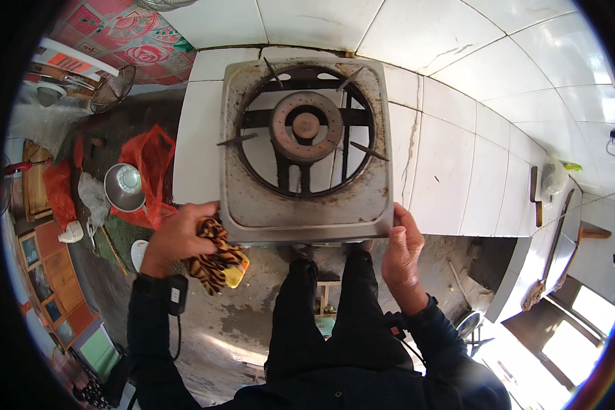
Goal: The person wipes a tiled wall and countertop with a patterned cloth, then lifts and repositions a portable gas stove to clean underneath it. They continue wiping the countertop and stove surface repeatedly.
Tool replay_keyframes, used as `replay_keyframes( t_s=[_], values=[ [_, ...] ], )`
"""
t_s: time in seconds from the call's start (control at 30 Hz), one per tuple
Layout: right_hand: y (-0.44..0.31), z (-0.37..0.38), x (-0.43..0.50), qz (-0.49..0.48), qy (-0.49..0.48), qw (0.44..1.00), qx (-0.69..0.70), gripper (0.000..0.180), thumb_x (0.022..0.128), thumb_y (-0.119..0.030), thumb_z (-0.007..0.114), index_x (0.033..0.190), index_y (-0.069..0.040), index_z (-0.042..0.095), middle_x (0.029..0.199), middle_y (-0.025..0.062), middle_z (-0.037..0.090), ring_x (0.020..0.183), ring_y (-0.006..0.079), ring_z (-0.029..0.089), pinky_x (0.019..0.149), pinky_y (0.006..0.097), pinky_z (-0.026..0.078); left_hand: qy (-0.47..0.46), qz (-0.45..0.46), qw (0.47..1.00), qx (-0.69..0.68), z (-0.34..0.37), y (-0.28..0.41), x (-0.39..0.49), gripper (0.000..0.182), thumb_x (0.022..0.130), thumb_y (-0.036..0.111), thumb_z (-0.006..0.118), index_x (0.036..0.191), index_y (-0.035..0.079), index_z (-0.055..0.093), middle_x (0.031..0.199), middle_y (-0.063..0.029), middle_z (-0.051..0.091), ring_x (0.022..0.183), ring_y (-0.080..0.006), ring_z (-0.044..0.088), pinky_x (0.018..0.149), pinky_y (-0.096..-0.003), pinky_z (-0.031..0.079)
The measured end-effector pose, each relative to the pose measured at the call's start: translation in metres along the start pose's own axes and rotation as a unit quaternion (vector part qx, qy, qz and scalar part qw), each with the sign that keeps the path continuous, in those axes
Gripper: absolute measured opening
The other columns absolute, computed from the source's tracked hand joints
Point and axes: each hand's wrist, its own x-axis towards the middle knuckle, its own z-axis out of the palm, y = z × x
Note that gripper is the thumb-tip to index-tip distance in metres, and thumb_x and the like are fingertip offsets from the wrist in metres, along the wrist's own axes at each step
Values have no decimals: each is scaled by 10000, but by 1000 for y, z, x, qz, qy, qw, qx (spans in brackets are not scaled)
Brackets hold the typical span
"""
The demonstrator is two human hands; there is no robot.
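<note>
A single-burner gas stove [307, 218] with a rust-stained metal top sits at the front of the white tiled counter [451, 179]. Its round burner [306, 126] lies inside a wide ring opening with several pan supports around it. My left hand [182, 233] grips the stove's front left corner and also holds a tiger-striped cloth [212, 256], which hangs below the edge. Part of something yellow [237, 271] shows beneath the cloth. At the front right corner, my right hand [403, 253] holds the stove's side, thumb towards me. The fingers' undersides are hidden.
To the left, a metal bowl [118, 197] and a red plastic bag [156, 154] lie on a dark surface. A wire strainer [113, 88] is further back. A cleaver-like dark tool [536, 197] rests along the counter to the right. A wooden cabinet [61, 271] stands at lower left.
</note>
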Motion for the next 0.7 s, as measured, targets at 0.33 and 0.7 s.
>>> replay_keyframes(
  t_s=[0.33, 0.7],
  values=[
    [17, 83, -32, 55, -24, 997, 48, 919, 1078, -635, 720, 1604, 97, 538, 1467, 137, 693, 1329, 216, 640, 1193, 389, 463, 25, -22, 999, 19, -91, 24, 0, 502, 740, 63, 762, 1223, -66, 721, 990, 15, 753, 934, -64, 695, 837, -262, 545],
    [43, 99, -28, 23, -53, 998, -13, 905, 1078, -601, 740, 1641, 74, 524, 1524, 139, 682, 1295, 197, 635, 1131, 383, 503, 88, -91, 992, 8, -133, 13, 27, 850, 689, -45, 691, 1537, -70, 650, 1453, -93, 755, 1337, -165, 693, 1204, -301, 454]
  ],
)
